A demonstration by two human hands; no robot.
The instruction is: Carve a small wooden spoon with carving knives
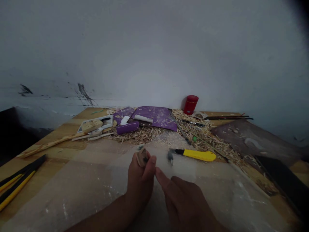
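Note:
My left hand (141,180) is closed around a small tan piece of wood (140,157) with dark marks, whose upper end sticks out above the thumb. Close beside it is my right hand (182,199), its index finger stretched to the left thumb and the other fingers curled. Whatever the right fingers may hold is hidden. Beyond the right hand lies a yellow utility knife (199,155), with a small grey pointed piece (170,157) near its black tip.
Wood shavings (142,134) cover the table's back. Among them lie a purple sheet (158,116), a white-framed tray (110,121) and a wooden stick (51,144). A red tin (190,104) leans by the wall. Yellow-black handled cutters (20,182) lie left, a dark slab (282,177) right.

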